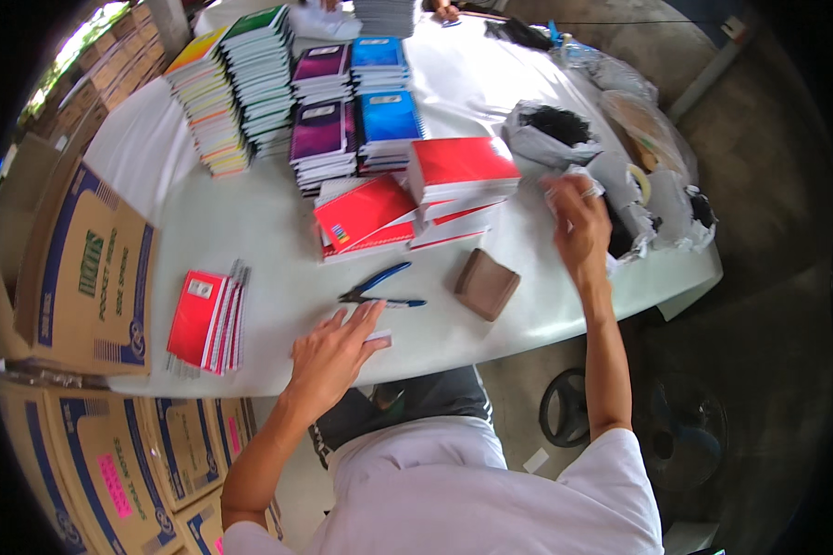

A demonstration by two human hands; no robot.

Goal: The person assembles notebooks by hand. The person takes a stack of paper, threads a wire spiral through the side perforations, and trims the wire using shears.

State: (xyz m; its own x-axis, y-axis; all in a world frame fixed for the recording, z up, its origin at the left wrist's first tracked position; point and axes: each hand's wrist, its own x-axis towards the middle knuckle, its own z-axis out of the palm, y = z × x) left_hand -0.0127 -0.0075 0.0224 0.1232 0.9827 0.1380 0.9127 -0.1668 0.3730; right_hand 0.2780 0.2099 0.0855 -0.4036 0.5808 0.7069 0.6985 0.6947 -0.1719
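My left hand [335, 356] lies at the near edge of the white-covered table [518, 324], fingers stretched out. A small pale flat piece [378, 340] shows by its thumb; I cannot tell what it is. Just beyond the fingertips lie blue-handled pliers [389, 283], jaws toward the left. My right hand [580, 227] reaches to the right side, fingers bent and slightly blurred, against white crumpled plastic bags [611, 176]. Whether it grips anything is unclear. A brown block [486, 284] sits between the hands. Red spiral notebooks [366, 213] are stacked beyond it, some askew.
A few red notebooks [199, 319] lie at the left. Tall stacks of yellow [208, 102], green [259, 83], purple [324, 129] and blue notebooks [389, 116] stand behind. A carton [93, 268] borders the left side; a tape roll [639, 185] is among the bags. Another person's hand [447, 13] shows far off.
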